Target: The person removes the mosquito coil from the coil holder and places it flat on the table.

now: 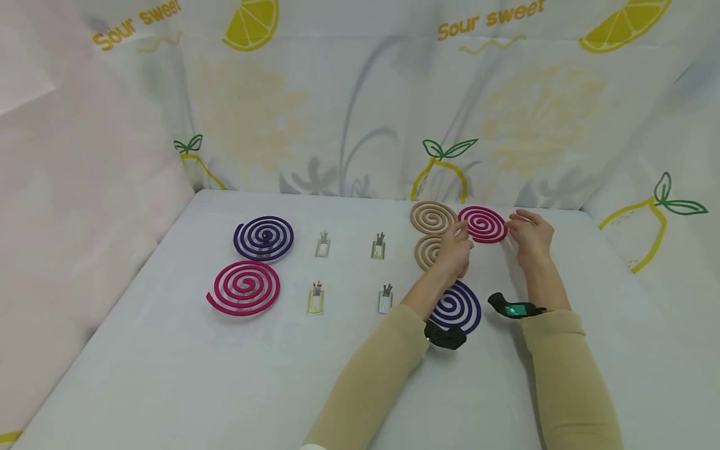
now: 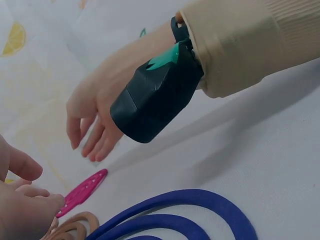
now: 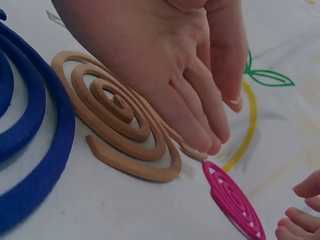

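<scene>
A pink mosquito coil [image 1: 482, 223] lies flat at the far right of the table. My left hand [image 1: 454, 249] reaches to its left edge, fingers extended and slightly bent; whether they touch it I cannot tell. Just off the coil's right edge hovers my right hand [image 1: 530, 237], its fingers loosely bent around nothing. Beneath and beside the left hand are two tan mosquito coils [image 1: 433, 217], the nearer one [image 3: 117, 102] partly covered in the head view. Closer to me a blue mosquito coil [image 1: 452, 305] is partly hidden by the left wrist.
On the left lie a dark blue coil [image 1: 264, 237] and another pink coil [image 1: 245, 286]; something small shows under the blue one's centre. Several small metal coil stands [image 1: 316, 302] with upright prongs are spread mid-table. Printed cloth [image 1: 360, 112] hangs behind.
</scene>
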Demonstrator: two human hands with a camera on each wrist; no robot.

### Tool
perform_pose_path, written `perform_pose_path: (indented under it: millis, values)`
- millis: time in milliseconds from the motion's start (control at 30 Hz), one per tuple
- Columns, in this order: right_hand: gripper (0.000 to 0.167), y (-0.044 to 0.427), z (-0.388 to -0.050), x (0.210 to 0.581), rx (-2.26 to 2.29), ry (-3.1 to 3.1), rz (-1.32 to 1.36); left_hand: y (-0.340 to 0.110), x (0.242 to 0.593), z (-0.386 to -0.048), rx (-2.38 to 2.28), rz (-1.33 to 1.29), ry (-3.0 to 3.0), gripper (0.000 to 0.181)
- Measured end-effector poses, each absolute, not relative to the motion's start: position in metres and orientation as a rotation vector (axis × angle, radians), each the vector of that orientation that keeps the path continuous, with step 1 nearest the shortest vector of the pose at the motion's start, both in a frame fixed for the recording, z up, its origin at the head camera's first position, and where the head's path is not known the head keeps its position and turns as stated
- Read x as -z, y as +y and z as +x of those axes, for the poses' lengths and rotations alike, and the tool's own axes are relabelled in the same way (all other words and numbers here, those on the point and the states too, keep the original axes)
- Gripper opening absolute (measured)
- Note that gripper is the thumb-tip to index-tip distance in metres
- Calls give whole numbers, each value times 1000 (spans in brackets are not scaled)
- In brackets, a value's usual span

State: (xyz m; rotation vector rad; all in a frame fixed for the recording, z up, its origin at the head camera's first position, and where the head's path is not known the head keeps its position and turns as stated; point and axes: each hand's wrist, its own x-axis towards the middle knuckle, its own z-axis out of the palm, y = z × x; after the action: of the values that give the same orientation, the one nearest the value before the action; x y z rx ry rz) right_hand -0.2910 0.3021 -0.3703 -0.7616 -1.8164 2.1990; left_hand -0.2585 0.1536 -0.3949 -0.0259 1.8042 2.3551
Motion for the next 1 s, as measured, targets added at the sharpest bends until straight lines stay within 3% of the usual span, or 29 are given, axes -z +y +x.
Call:
perform_pose_path:
  millis: [300,533,1000]
  values:
    - [45,282,-281,346,-2284,-1762,-569,138,376,-242,-2234,157,2008,55]
    - [24,261,-271,329,-2384,-1676,-373,107,357,-227,-2143,374,2143,55]
    - [24,221,-255,310,-2428,-1675,-142,30,336,-216,-2125,486,2264,43]
